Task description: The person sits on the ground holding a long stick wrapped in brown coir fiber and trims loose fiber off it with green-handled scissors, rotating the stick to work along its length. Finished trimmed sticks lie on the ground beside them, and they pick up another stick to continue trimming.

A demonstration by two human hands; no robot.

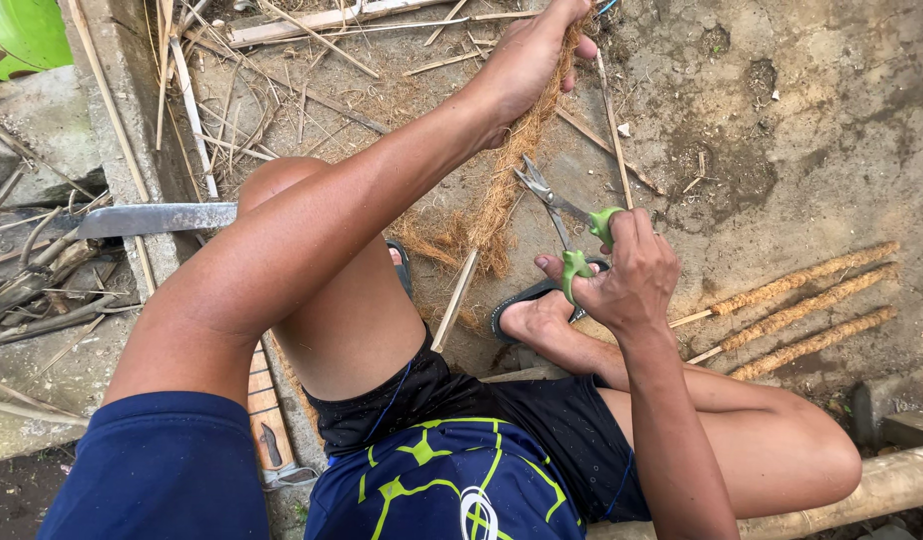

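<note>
Green-handled scissors [567,225] beside coir bundle [502,190]

Left hand [527,60] stretched forward, fingers clenched; right hand [632,275] nearer, fingers curled

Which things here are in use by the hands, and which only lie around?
In use:
left hand gripping the fibre-wrapped stick
right hand holding the green-handled scissors, blades open

Lying about:
three wrapped sticks on the ground
large knife on the ledge
loose bamboo strips
</note>
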